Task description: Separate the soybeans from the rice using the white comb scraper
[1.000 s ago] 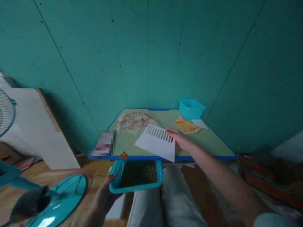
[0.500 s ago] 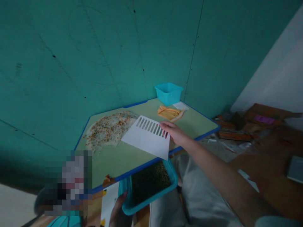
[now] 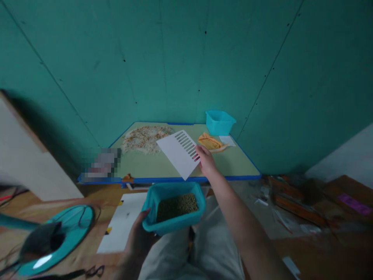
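Two grips: left hand clasps the near tub, best kept level lest beans spill; right hand pinches a slotted card.

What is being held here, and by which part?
The left hand holds a turquoise plastic tub of small grains by its left end. The right hand grips a white slotted scraper by the near end of its slotted edge.

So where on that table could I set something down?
Two patches of the table look bare: front left, between the speckled pile, the white slotted sheet and the front edge; and right, between the right hand, the yellow cloth and the right edge. Crowded: back right, with tub, cloth and paper.
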`<action>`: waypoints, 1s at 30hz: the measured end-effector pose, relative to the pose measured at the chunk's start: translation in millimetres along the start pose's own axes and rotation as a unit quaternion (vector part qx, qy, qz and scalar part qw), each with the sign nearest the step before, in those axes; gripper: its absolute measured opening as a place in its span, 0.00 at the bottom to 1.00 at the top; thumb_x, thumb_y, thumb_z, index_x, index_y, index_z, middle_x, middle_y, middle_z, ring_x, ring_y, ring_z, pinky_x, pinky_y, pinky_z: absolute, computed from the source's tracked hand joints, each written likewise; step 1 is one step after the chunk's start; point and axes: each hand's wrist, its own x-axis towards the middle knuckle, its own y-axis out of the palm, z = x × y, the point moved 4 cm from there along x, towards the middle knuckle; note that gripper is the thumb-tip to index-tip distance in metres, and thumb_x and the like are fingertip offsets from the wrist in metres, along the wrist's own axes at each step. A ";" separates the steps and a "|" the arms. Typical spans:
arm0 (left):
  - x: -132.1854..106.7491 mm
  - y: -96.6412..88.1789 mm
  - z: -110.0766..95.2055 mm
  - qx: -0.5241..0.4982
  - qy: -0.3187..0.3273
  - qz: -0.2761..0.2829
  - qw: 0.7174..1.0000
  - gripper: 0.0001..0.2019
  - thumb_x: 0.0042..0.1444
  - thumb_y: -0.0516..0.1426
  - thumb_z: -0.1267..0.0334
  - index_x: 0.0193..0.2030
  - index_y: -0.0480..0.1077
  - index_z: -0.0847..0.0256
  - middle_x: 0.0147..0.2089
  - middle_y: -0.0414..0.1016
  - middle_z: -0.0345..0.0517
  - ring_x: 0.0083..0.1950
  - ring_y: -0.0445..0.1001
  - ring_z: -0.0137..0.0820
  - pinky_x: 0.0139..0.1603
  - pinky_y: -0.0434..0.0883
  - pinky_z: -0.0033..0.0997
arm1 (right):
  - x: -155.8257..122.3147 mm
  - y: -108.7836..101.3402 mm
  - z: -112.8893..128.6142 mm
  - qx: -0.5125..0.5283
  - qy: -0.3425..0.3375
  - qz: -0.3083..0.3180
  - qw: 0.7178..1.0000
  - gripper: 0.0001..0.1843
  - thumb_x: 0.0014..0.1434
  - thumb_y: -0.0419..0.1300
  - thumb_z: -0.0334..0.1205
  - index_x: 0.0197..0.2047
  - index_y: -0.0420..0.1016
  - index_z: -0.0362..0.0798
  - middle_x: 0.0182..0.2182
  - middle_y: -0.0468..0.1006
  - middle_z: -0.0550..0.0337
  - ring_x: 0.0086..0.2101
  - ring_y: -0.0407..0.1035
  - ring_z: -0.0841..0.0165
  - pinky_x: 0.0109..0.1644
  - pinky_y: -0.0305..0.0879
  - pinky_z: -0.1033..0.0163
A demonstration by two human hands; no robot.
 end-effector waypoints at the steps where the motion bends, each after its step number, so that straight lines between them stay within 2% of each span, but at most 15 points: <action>1: -4.1 -2.1 1.4 -0.002 0.002 -0.019 1.000 0.05 0.47 0.55 0.59 0.26 0.68 0.56 0.17 0.73 0.39 0.19 0.70 0.35 0.20 0.70 0.37 | 0.8 -0.7 -1.4 0.004 -0.001 0.002 1.000 0.17 0.43 0.59 0.53 0.30 0.68 0.49 0.15 0.64 0.70 0.17 0.58 0.74 0.20 0.53 0.68; 5: -21.4 0.4 -6.1 0.019 0.041 -0.052 0.998 0.05 0.48 0.54 0.61 0.25 0.68 0.57 0.16 0.70 0.38 0.17 0.68 0.31 0.16 0.67 0.29 | 2.7 -2.5 -3.9 0.019 -0.003 0.009 1.000 0.17 0.42 0.60 0.52 0.30 0.68 0.48 0.16 0.65 0.69 0.17 0.59 0.73 0.20 0.54 0.67; 9: -28.8 7.2 -16.9 0.034 0.064 -0.048 0.996 0.08 0.50 0.52 0.60 0.25 0.67 0.58 0.15 0.68 0.38 0.16 0.67 0.29 0.18 0.68 0.30 | 2.0 -4.7 -1.2 0.030 -0.008 -0.005 1.000 0.16 0.44 0.59 0.52 0.30 0.66 0.49 0.16 0.65 0.69 0.18 0.60 0.73 0.21 0.54 0.68; 13: -22.1 3.6 -20.9 0.044 0.088 -0.054 0.994 0.04 0.48 0.54 0.60 0.28 0.66 0.56 0.17 0.70 0.37 0.19 0.69 0.33 0.17 0.68 0.31 | 0.2 -6.7 0.0 0.034 -0.004 -0.020 0.999 0.14 0.45 0.58 0.50 0.29 0.65 0.49 0.16 0.65 0.71 0.17 0.59 0.74 0.21 0.54 0.69; 19: -10.8 4.1 -19.7 0.053 0.086 -0.022 0.995 0.07 0.46 0.55 0.58 0.24 0.66 0.58 0.14 0.67 0.38 0.18 0.68 0.33 0.17 0.68 0.32 | -0.2 -5.3 -2.8 0.050 0.009 -0.011 0.999 0.13 0.45 0.57 0.49 0.29 0.63 0.49 0.20 0.69 0.69 0.20 0.62 0.74 0.24 0.59 0.68; 26: -4.4 2.7 -33.9 0.048 0.111 -0.020 0.992 0.06 0.44 0.57 0.59 0.29 0.69 0.57 0.19 0.71 0.39 0.20 0.69 0.32 0.20 0.69 0.31 | -1.5 -2.8 -1.5 0.042 0.025 -0.001 0.999 0.13 0.45 0.58 0.47 0.32 0.64 0.51 0.25 0.70 0.66 0.24 0.64 0.73 0.26 0.61 0.68; 30: 0.3 -1.3 -36.1 0.045 0.094 -0.027 0.994 0.08 0.44 0.58 0.59 0.31 0.71 0.57 0.23 0.74 0.41 0.24 0.72 0.34 0.22 0.71 0.33 | -3.2 -2.0 -0.2 0.024 0.033 0.012 0.999 0.15 0.43 0.60 0.46 0.34 0.65 0.51 0.26 0.71 0.65 0.26 0.65 0.72 0.26 0.61 0.68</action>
